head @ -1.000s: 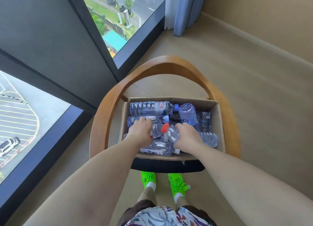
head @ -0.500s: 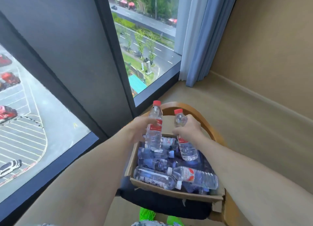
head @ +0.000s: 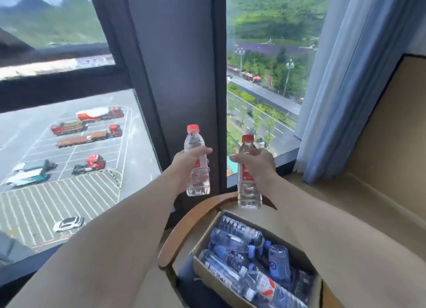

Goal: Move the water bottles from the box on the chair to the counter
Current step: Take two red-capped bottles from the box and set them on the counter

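My left hand (head: 187, 164) grips a clear water bottle with a red cap (head: 196, 162), held upright in front of the dark window post. My right hand (head: 257, 164) grips a second red-capped bottle (head: 247, 181), also upright, just above the far rim of the chair. Both bottles are lifted well above the cardboard box (head: 202, 265), which sits on the wooden chair (head: 182, 227) at the lower right. Several more bottles (head: 244, 252) lie on their sides inside the box. No counter is in view.
A tall window with a dark frame (head: 175, 77) stands straight ahead. A blue curtain (head: 345, 77) hangs at the right, beside a tan wall (head: 391, 128). Beige floor (head: 378, 204) stretches to the right of the chair.
Both hands took a bottle out of the box and raised them upright. My view has tilted up, so the box has dropped to the lower right.
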Demonstrator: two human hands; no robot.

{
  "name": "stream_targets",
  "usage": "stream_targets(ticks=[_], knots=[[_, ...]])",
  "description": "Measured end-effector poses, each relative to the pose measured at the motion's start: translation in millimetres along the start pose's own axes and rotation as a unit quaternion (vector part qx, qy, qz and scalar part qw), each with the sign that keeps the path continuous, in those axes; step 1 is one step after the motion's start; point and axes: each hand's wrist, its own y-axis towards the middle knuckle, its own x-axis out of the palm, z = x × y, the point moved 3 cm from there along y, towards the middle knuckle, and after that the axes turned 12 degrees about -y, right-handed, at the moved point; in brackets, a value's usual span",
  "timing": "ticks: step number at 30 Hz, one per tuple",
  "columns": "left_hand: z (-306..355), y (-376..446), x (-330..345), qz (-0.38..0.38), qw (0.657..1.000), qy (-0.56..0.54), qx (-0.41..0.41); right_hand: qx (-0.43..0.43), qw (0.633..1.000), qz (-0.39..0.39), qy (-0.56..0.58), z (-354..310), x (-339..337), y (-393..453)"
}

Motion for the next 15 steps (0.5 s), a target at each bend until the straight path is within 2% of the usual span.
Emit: stream_targets(ticks=[2, 7, 15], knots=[[12.0, -18.8, -19.3, 0.012, 1.000, 0.011, 0.013, -0.027, 0.999, -0.022, -0.008, -18.6, 14.3, -9.6], [44.4, -91.5, -96.3, 0.086, 0.993, -0.026, 0.071, -0.095, 0.986, -0.137, -0.008, -74.7, 82.9, -56.4], [67.9, -236.6, -234.7, 0.241, 0.956, -0.062, 0.157, -0.189, 0.924, -0.332, -0.011, -140.6, 210.4, -184.8]])
